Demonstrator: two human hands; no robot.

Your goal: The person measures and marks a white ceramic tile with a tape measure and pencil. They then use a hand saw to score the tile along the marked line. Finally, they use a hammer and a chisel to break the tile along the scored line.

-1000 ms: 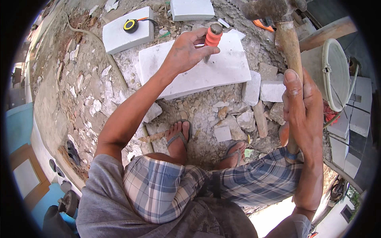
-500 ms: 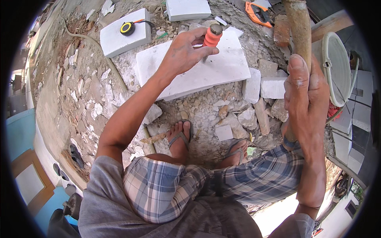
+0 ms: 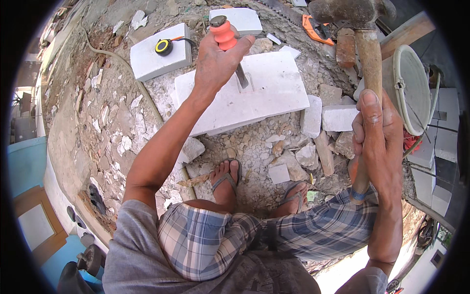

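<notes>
My left hand (image 3: pixel 215 66) is closed around the orange grip of a chisel (image 3: pixel 224 36). The chisel leans, its flat steel blade reaching down to a shallow rectangular recess in the top of a large white block (image 3: pixel 279 81). On the right, my right hand (image 3: pixel 377 127) grips the wooden handle of a hammer (image 3: pixel 368 54). Its heavy, worn metal head is up at the top of the view, well apart from the chisel. The lower end of the handle is close to my plaid-covered knee.
A yellow-black tape measure (image 3: pixel 163 47) rests on another white block (image 3: pixel 147 59). Beyond are a further white block (image 3: pixel 240 20) and an orange-handled saw (image 3: pixel 318 30). A pale bucket (image 3: pixel 410 88) stands at right. Rubble and a hose (image 3: pixel 142 88) cover the ground leftward.
My left hand has moved left with the chisel, which now leans and shows its blade and the recess. The hammer head has come into view at the top.
</notes>
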